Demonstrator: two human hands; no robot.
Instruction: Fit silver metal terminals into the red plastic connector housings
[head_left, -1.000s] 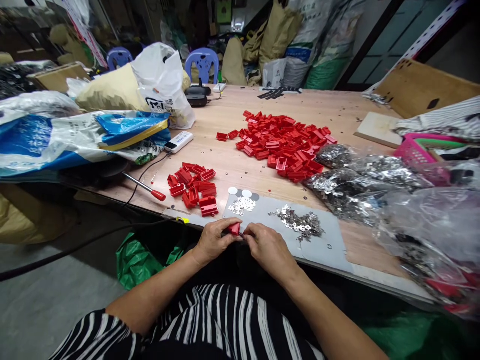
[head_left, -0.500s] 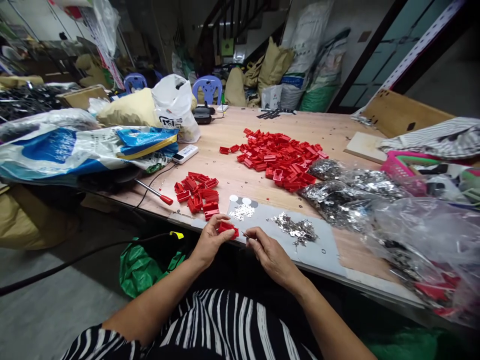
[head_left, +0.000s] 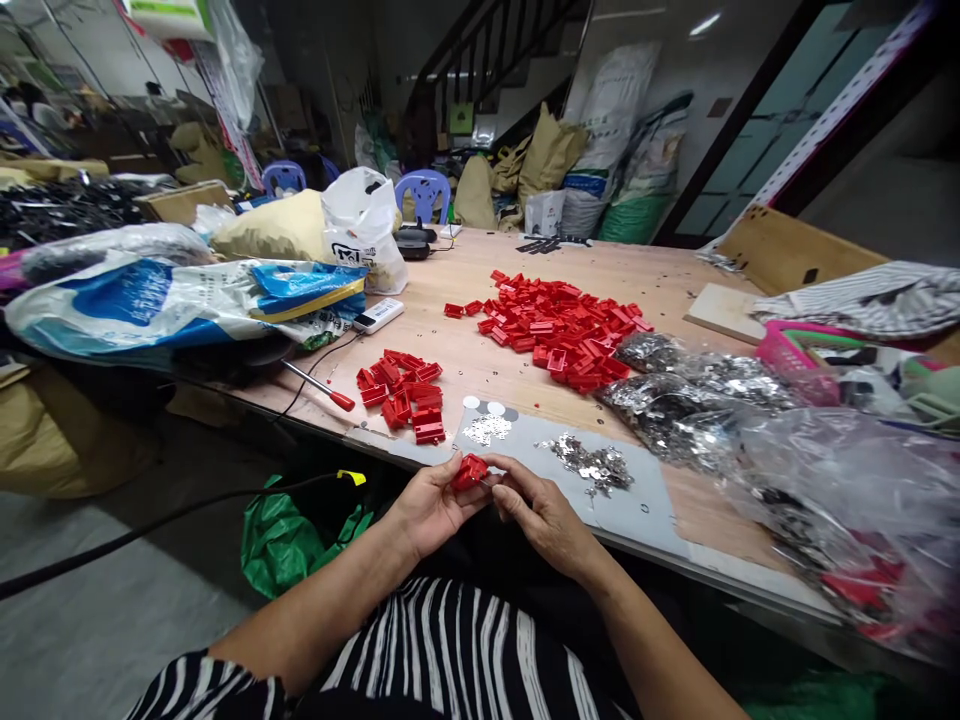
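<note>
A small red plastic housing (head_left: 469, 471) is gripped in my left hand (head_left: 431, 508), just over the table's front edge. My right hand (head_left: 541, 515) meets it from the right, its fingers pinched at the housing's side around a small metal piece that is mostly hidden. Beyond my hands lies a grey mat (head_left: 525, 450) bearing a heap of small white-looking flat parts (head_left: 487, 429) and a pile of silvery metal pieces (head_left: 592, 464). Left of the mat sits a small group of red housings (head_left: 401, 390); a larger red heap (head_left: 559, 325) lies farther back.
Clear bags of metal parts (head_left: 675, 410) crowd the right side near a pink basket (head_left: 795, 350). At left are a blue-and-white sack (head_left: 150, 305), a red-tipped lever (head_left: 341, 400) and a white device (head_left: 379, 315). A green bag (head_left: 281, 540) hangs below the table edge.
My right hand has come left to the red housing, bringing the small metal piece against it. My left hand has turned the housing and opened its palm upward. The view has tilted slightly up.
</note>
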